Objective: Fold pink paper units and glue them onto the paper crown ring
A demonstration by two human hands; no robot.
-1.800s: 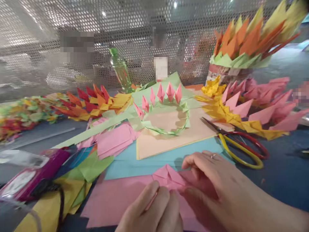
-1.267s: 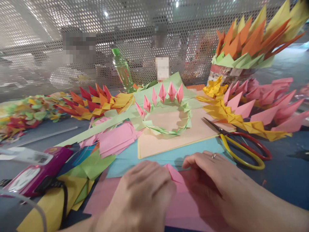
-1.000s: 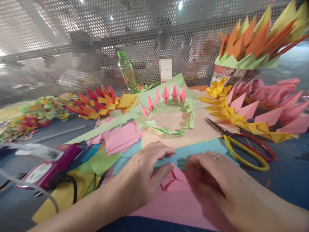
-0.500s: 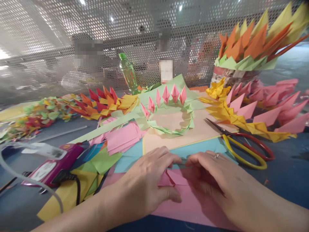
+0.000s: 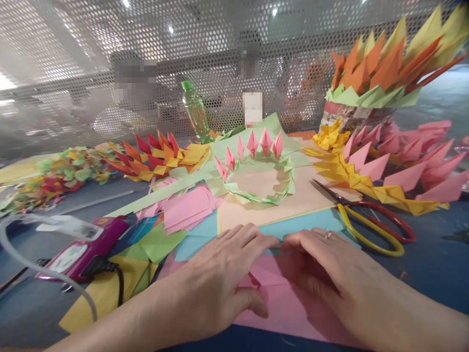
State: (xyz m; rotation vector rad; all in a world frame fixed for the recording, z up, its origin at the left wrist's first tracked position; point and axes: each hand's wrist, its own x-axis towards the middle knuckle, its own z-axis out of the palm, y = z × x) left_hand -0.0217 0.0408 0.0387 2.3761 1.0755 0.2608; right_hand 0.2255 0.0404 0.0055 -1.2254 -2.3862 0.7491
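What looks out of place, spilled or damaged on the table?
Nothing looks spilled or damaged, though the left hand partly hides the folded pink piece. One oddity: the black cord from the purple device lies across yellow paper, an unlikely place for wiring.

We see the paper ring [image 5: 252,198] lying mid-scene on layered sheets [image 5: 242,215], with the bottle [image 5: 197,115] far behind it to the left and the scissors [image 5: 343,201] to its right. Near us, the folded paper [image 5: 252,280] lies partly beneath our left hand [image 5: 227,276], left of our right hand [image 5: 326,274].
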